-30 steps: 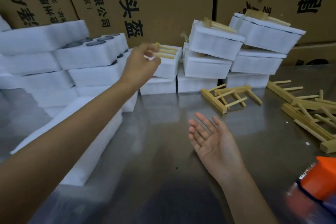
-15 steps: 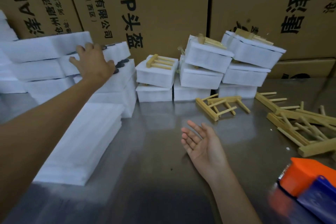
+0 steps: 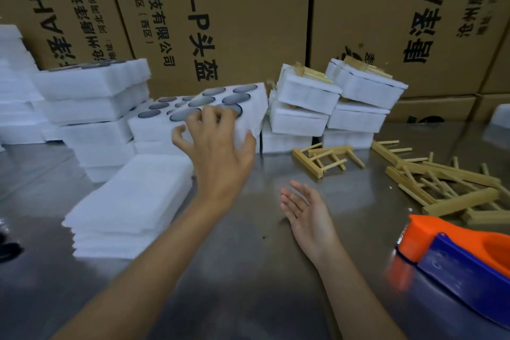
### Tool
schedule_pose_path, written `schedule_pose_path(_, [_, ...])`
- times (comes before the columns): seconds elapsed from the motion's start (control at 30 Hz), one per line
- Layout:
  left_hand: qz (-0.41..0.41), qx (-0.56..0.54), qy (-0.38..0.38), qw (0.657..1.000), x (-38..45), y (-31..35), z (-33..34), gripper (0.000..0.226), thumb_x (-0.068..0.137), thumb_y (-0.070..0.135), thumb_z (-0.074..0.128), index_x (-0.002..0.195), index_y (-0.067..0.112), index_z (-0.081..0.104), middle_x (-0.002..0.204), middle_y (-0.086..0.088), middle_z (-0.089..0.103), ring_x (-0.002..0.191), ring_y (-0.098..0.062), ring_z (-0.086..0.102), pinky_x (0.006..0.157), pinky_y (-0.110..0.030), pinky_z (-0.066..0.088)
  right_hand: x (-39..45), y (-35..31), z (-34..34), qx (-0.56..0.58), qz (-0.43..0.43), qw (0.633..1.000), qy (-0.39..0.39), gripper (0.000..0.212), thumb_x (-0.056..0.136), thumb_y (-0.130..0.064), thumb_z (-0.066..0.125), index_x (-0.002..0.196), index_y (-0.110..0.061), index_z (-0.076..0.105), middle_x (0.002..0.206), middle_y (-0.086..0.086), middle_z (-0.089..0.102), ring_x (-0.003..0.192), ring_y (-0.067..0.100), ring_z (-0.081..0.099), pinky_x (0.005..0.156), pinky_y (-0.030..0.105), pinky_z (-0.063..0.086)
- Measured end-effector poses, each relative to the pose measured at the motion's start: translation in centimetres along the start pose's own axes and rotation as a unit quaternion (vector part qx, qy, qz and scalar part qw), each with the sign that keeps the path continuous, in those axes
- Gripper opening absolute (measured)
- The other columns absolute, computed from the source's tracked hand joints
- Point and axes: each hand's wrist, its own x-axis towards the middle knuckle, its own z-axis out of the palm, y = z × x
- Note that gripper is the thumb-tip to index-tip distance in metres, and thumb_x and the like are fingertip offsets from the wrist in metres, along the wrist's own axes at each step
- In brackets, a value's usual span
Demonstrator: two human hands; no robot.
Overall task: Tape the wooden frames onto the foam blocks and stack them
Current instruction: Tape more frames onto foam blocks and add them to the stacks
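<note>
White foam block (image 3: 198, 110) with round holes, lifted above the steel table (image 3: 248, 284) | left hand (image 3: 220, 144) grips its near edge | right hand (image 3: 306, 212) lies palm-up, empty | step: fetching a block | next: set it down, add a wooden frame (image 3: 325, 157)

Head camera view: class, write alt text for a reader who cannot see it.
A person's left hand grips a white foam block with round dark-lined holes above a steel table, while the right hand rests open, palm up. Loose wooden frames lie right, beside an orange and blue tape dispenser.
</note>
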Motion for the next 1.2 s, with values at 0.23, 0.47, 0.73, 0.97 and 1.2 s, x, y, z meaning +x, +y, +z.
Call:
schedule_pose_path(0.23, [0.049,0.036,-0.102,0.993,-11.8,4.7,-0.3,0.025,0.076,0.040,0.064,0.093,0.022,0.059,0.099,-0.003,0.051,0.096,-0.026,0.046,0.090,-0.052,0.033,-4.2,-0.1,0.3,-0.056,-0.017,0.998,-0.011,0.045,0.094,-0.046,0.056,0.124,-0.014,0.066,0.126,0.015,0.066,0.120,0.026,0.061,0.109,0.041,0.043])
schedule_pose_path(0.47, [0.118,0.002,-0.183,0.976,-15.9,6.3,-2.2,0.031,0.077,0.046,0.068,0.089,0.018,0.065,0.087,-0.002,0.054,0.079,-0.026,0.048,0.070,-0.039,0.033,-6.6,-1.7,-1.2,-0.217,-0.039,0.975,0.022,0.039,0.083,-0.027,0.074,0.119,-0.014,0.068,0.113,0.014,0.073,0.102,0.029,0.070,0.091,0.039,0.056])
schedule_pose_path(0.73, [0.051,-0.108,-0.143,0.983,-11.3,2.9,-5.4,0.030,0.087,0.040,0.048,0.093,0.022,0.072,0.094,0.003,0.064,0.093,-0.024,0.058,0.082,-0.038,0.036,-7.8,-2.2,-3.8,-0.187,-0.039,0.982,0.015,0.042,0.073,-0.009,0.072,0.115,-0.012,0.069,0.110,0.019,0.072,0.087,0.029,0.072,0.068,0.036,0.058])
schedule_pose_path(0.97, [-0.177,0.256,-0.410,0.857,-4.4,-8.1,-4.7,0.051,0.095,0.027,0.052,0.141,0.011,0.041,0.148,-0.021,0.040,0.137,-0.039,0.036,0.105,-0.041,0.035,-7.6,-1.5,-3.9,-0.221,-0.056,0.973,0.047,0.059,0.070,-0.022,0.079,0.126,-0.018,0.062,0.104,0.007,0.076,0.093,0.027,0.074,0.085,0.045,0.059])
schedule_pose_path(1.2, [-0.189,0.144,-0.352,0.905,-3.7,-8.8,-5.5,0.028,0.084,0.005,0.063,0.106,0.022,0.060,0.106,-0.011,0.064,0.091,-0.031,0.056,0.070,-0.031,0.040,-7.7,-1.5,-4.0,-0.219,-0.064,0.973,0.039,0.057,0.070,-0.024,0.080,0.124,-0.020,0.063,0.104,0.006,0.076,0.092,0.026,0.074,0.088,0.049,0.058])
